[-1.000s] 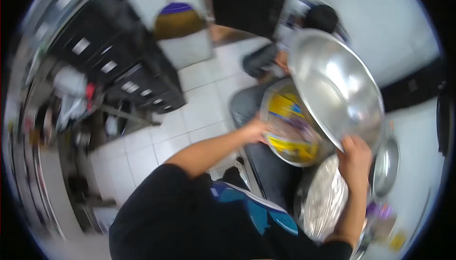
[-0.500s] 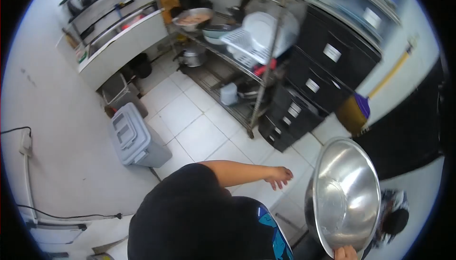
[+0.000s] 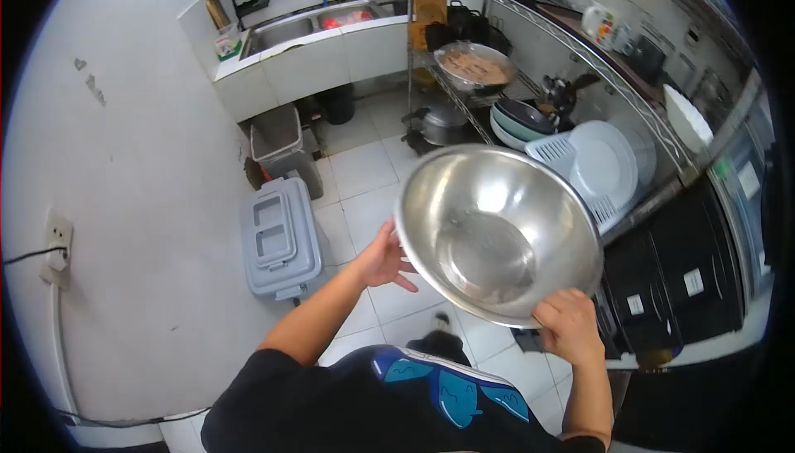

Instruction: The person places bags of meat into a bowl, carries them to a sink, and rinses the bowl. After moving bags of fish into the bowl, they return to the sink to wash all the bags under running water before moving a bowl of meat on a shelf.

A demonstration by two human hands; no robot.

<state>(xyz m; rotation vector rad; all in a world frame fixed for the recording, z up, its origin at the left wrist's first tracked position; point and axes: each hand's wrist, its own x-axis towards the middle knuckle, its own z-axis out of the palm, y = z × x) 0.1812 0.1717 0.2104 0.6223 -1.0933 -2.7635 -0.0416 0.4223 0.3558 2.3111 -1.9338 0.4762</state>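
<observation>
A large stainless steel mixing bowl (image 3: 489, 258) is held up in front of me, tilted so that its shiny inside faces me. My right hand (image 3: 571, 325) grips the near right part of its rim, fingers curled over the edge. At the left side of the bowl is my left hand (image 3: 385, 262), open with fingers spread, right at the rim and partly behind it. Nothing shows inside the bowl except reflections and a few marks on its base.
A wire shelf rack (image 3: 571, 35) on the right bears a pan of food (image 3: 476, 65), a dish rack with plates (image 3: 603, 163) and bowls. Ahead is a sink (image 3: 281, 35). A lidded grey bin (image 3: 281, 238) stands by the left wall, black drawers (image 3: 687, 262) at right.
My view has turned right and toward the sink and rack. The bowl has come from the lower right to in front of me, and my left hand has moved to its rim.
</observation>
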